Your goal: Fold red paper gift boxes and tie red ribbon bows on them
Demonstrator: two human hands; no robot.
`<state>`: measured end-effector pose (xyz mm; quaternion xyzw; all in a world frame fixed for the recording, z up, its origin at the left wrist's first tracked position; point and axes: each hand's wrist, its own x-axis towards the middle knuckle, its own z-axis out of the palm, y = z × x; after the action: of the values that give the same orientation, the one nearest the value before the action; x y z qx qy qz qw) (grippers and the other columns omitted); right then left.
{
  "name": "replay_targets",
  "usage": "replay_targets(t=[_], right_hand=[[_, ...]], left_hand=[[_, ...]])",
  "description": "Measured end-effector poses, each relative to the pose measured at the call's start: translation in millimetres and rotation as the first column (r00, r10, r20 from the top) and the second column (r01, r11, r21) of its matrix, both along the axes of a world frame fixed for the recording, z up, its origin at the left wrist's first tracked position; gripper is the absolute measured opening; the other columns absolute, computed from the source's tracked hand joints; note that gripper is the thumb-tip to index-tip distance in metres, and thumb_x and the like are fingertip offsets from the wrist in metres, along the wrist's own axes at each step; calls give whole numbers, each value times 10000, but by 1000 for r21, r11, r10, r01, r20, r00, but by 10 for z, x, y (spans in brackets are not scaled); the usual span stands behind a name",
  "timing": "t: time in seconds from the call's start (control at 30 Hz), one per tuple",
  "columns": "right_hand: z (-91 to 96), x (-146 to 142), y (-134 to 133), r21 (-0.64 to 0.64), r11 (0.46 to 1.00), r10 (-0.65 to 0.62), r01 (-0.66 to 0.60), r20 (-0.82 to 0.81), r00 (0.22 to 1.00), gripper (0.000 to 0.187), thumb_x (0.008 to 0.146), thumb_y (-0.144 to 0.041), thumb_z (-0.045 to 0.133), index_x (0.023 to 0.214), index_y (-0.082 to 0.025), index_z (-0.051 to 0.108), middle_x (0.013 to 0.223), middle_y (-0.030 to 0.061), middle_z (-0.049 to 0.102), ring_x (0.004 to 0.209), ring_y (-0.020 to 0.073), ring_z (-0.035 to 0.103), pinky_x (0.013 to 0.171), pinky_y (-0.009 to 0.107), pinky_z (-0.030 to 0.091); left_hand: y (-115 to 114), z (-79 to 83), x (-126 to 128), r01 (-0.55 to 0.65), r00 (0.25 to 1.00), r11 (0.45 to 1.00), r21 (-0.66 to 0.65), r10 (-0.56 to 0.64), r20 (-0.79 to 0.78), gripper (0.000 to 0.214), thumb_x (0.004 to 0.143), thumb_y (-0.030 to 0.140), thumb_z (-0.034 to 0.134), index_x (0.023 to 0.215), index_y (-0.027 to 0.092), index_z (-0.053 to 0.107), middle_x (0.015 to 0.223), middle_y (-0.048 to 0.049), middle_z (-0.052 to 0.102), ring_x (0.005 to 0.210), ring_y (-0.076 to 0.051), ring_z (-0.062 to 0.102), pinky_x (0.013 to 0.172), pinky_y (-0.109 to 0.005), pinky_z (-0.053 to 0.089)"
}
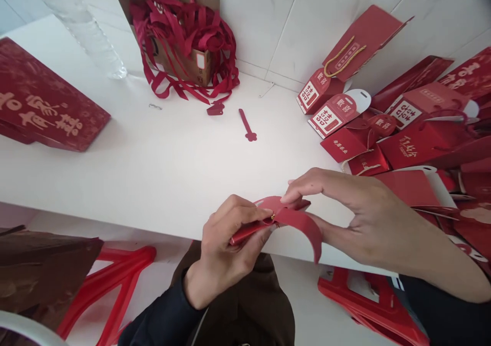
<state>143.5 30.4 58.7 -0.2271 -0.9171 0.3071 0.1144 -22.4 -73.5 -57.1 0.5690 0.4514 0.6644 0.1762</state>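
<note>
Near end of the red paper strip (291, 221) buried inside the left hand (226, 244) pinch. Tiny gold speck (273, 216), too small to identify. Thumb of the right hand (356, 223) lost behind the strip's curl, grip unclear. Sliced by the left edge: red printed bags (42, 103). By the top: clear plastic object (80, 29), cardboard box (190, 65). Spilling past the right edge: pile of red gift boxes (414, 136). Small metal bit (155, 106), unreadable.

Hand-assembly workshop for red gift packaging. The left hand (224, 246) and right hand (356, 215) pinch a red card piece (303, 223) at the edge of a white bench (153, 172). Beyond them, a cardboard box (192, 62) spills red ribbons (184, 26) against a tiled wall (276, 14); gift boxes (383, 131) heap right of the right hand, and flat printed bags (42, 100) lie far left.
</note>
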Motion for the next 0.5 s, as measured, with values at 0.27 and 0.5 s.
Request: replay_targets(t=[0.27,0.5], right_hand=[[-105,44,-27,-25,992,117,-123,-166,979,184,973,-144,657,1108,-256,710,1030,28,689,970,170,684,998,376,562],[-151,34,-54,-159,986,9,-44,-209,978,140,990,-142,594,1091,-222,649,1063,21,728,993,172,707,1111,395,486]], left_hand=[[-17,36,-15,-24,999,996,-88,21,-37,206,866,90,717,1036,200,683,948,-59,699,852,-181,691,692,-294,588],[-18,55,15,-66,997,996,-65,64,-30,208,843,85,738,1004,203,678,903,-31,706,803,-155,685,681,-277,578]])
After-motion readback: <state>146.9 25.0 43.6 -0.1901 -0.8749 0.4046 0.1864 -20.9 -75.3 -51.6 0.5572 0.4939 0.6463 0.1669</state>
